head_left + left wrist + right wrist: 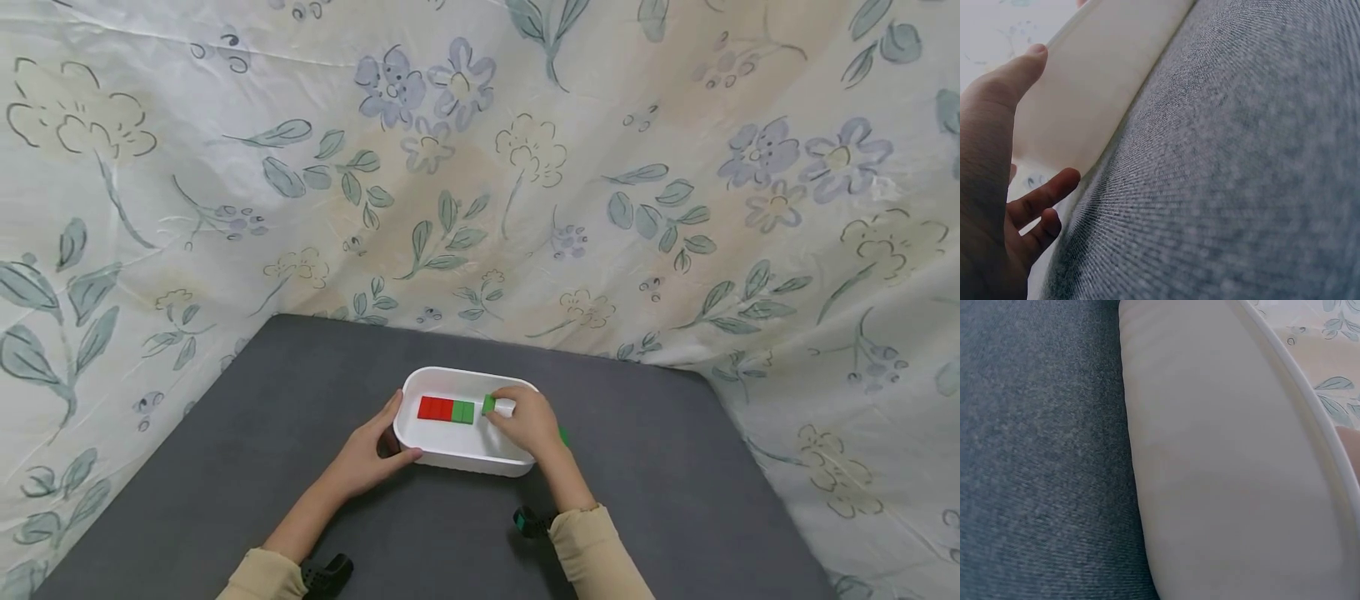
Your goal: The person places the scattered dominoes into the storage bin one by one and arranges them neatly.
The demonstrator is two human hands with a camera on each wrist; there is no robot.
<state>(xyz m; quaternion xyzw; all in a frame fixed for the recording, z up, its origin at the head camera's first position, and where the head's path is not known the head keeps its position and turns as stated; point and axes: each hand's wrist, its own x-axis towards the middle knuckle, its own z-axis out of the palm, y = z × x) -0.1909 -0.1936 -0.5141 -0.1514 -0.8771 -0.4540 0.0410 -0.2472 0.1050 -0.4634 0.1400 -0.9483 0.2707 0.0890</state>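
Gray table [637, 467], floral drape [450, 208] behind; green block [488, 404] pinched at the white tray [472, 463].
Right hand [531, 418] nearly closed, thumb and fingertip on the block, just right of the green pair [462, 412] beside the red row [435, 408]; can't tell if block touches tray floor. Left hand [363, 458] spread wide, gripping tray's left end. Block looks light, stiff, smooth: pinch opposite sides. Tray likely light, could slide; hold by end wall.

Right wrist view: the frame edge crops the white tray [1229, 456]. Head view: the right hand [529, 422] obscures part of the tray; a green item [564, 436] beyond this hand is partly hidden, unidentifiable.
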